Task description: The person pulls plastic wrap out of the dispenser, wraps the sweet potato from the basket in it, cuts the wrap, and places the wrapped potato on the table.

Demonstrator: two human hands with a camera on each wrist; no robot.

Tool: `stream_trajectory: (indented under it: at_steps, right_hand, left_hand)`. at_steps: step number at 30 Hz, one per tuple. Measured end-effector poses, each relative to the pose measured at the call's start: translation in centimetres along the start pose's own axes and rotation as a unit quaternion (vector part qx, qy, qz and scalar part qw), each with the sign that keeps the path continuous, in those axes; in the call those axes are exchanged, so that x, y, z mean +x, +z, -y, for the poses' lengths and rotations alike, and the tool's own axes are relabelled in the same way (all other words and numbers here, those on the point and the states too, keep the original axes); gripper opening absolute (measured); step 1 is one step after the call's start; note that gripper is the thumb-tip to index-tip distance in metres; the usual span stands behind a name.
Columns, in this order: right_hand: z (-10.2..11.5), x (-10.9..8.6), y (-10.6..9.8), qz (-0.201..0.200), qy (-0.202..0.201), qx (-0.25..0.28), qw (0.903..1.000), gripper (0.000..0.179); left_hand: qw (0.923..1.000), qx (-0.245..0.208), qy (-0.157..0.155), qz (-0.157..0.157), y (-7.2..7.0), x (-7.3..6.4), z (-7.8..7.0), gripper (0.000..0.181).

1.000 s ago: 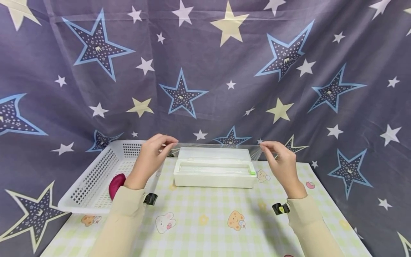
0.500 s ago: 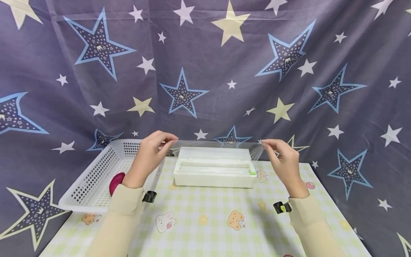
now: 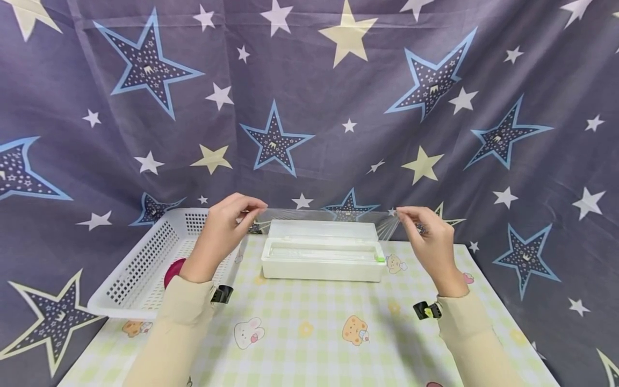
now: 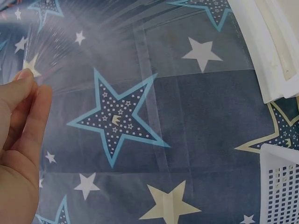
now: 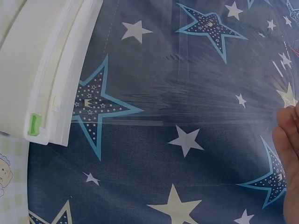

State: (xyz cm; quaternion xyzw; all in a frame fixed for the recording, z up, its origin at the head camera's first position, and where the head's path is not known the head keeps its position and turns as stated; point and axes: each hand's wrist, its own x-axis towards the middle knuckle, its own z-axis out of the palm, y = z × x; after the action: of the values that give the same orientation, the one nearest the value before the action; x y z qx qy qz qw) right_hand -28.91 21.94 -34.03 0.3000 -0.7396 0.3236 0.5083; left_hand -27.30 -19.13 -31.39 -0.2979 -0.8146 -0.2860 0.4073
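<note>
A clear sheet of cling film (image 3: 329, 215) stretches between my two hands, above and behind a white cling film dispenser (image 3: 321, 270). My left hand (image 3: 220, 234) pinches the film's left corner between thumb and fingers. At the opposite corner, my right hand (image 3: 430, 244) grips the film in the same way. The dispenser's lid (image 3: 323, 231) stands raised at the back, and a small green slider (image 3: 379, 259) sits at its right end. In the left wrist view the film (image 4: 117, 51) creases towards the pinch. Folds also run through the film (image 5: 201, 88) in the right wrist view.
A white perforated basket (image 3: 113, 277) stands at the table's left, with a dark magenta rounded thing (image 3: 173, 273) inside, partly behind my left wrist. A checked cloth (image 3: 309, 355) covers the table. Behind hangs a star-patterned curtain (image 3: 309, 75). Something reddish (image 3: 433, 384) shows at the front edge.
Both hands have risen slightly, drawing the film higher above the dispenser. My right hand has also shifted a little to the right. The dispenser and basket stay put.
</note>
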Motion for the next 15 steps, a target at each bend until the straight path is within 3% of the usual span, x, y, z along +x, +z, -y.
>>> stream_trajectory:
  at_steps: [15]
  right_hand:
    - [0.42, 0.80, -0.48, -0.003, 0.001, 0.002, 1.0000, 0.021]
  left_hand:
    - [0.9998, 0.002, 0.017, -0.011, -0.60, 0.69, -0.35, 0.015]
